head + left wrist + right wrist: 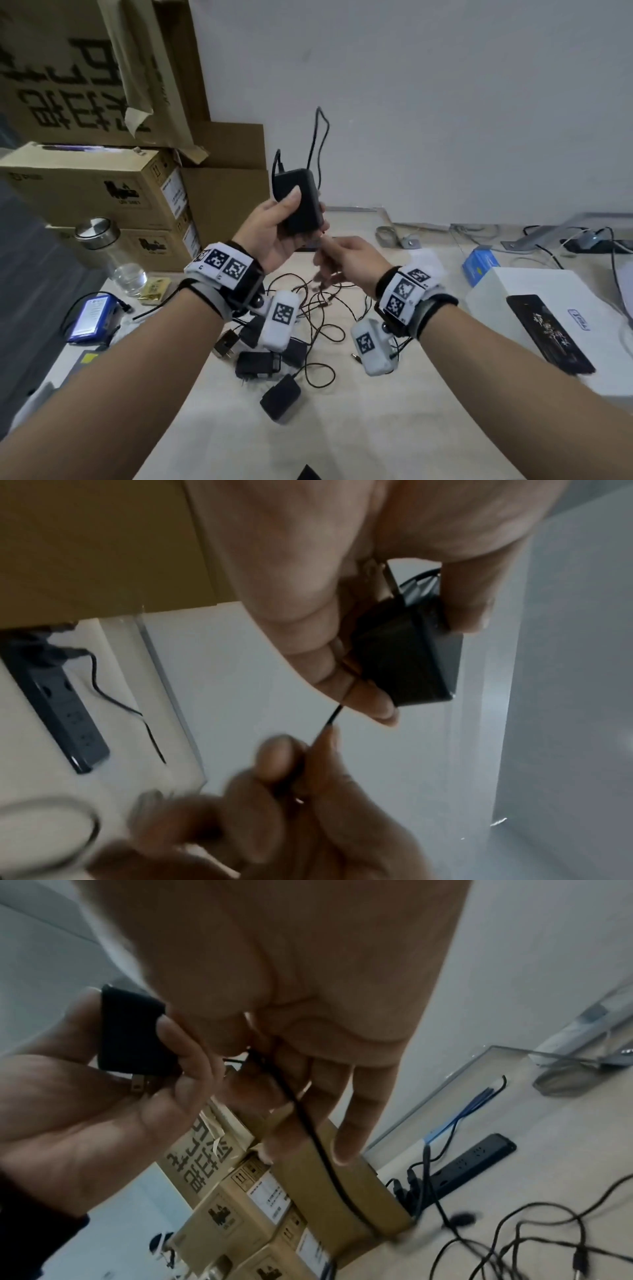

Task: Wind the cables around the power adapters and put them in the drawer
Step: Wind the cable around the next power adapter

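Observation:
My left hand (pixel 274 226) grips a black power adapter (pixel 301 200) upright above the table, thumb on its front face; the adapter (pixel 411 658) shows its metal prongs toward the palm. Its thin black cable (pixel 318 137) loops up past the top of the adapter. Just below it my right hand (pixel 339 260) pinches that cable (pixel 308 1123) between thumb and fingers, and the cable trails down to the table. Several more black adapters (pixel 281 397) with tangled cables (pixel 318 315) lie on the table under my wrists. No drawer is in view.
Cardboard boxes (pixel 102 192) are stacked at the left, with a glass jar (pixel 102 253) and a blue battery pack (pixel 92 315) beside them. A white box (pixel 534 301) with a black case on it sits at the right. A black power strip (pixel 472 1164) lies by the wall.

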